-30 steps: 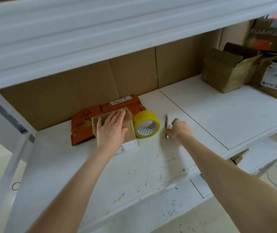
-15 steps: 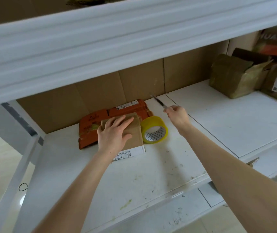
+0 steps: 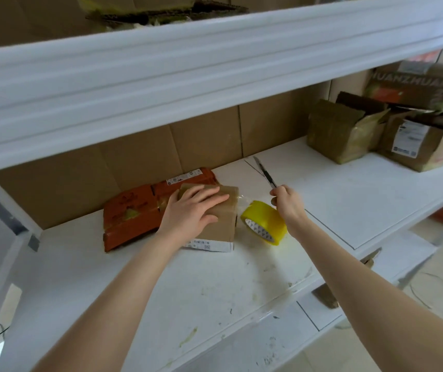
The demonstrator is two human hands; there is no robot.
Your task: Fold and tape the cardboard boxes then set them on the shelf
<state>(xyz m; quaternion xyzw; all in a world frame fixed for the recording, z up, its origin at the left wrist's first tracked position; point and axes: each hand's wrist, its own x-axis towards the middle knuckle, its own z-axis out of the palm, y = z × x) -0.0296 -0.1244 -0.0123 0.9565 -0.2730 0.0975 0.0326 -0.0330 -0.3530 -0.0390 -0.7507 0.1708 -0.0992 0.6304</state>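
From the head view we saw the small brown box [image 3: 224, 226] on the white shelf [image 3: 161, 291], just left of the yellow tape roll [image 3: 264, 224]. Our left hand [image 3: 192, 212] pressed it flat, fingers [image 3: 209, 194] straight. Just right of the roll, our right hand [image 3: 287, 204] gripped a thin cutter [image 3: 264, 171]. A flattened orange box [image 3: 134, 210] lay farther left, and more brown boxes [image 3: 344, 130] well right.

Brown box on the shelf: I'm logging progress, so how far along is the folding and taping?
Done: the brown box looks folded shut, and other boxes sit further right on the shelf. In hand: the left hand presses on it while the right hand holds a cutter near the tape strip running to the yellow roll. Left: cutting that strip, then the flat orange box.
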